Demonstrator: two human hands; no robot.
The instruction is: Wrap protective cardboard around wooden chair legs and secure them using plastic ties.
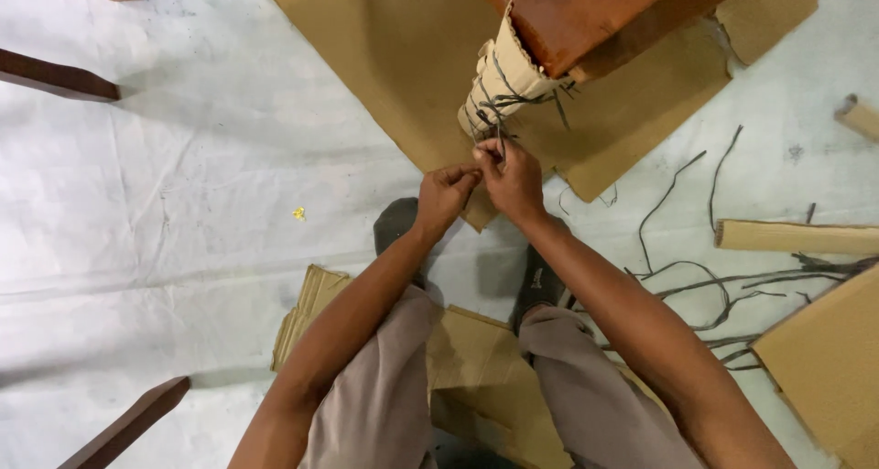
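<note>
A white floor sheet (183, 203) covers the ground, with a big brown cardboard sheet (403, 57) spread on it at the far side. On that cardboard stands a reddish wooden furniture piece (595, 11), its leg (499, 80) wrapped in corrugated card and bound round with dark cord (499, 112). At right lie another cardboard panel (824, 359), a card roll (797, 237) and loose cords (714, 286) strewn over the floor. Near the person, folded cardboard (467, 359) sits under the knees. Dark wooden legs (55, 77) poke in from the left edge. Both hands meet just below the wrapped leg, touching each other. The left hand (446, 197) has its grip closed, pinching the cord end between fingertips. The right hand (513, 178) is likewise closed on the cord, pulling it taut from the binding. A tiny yellow scrap (298, 213) lies on the sheet to the left.
</note>
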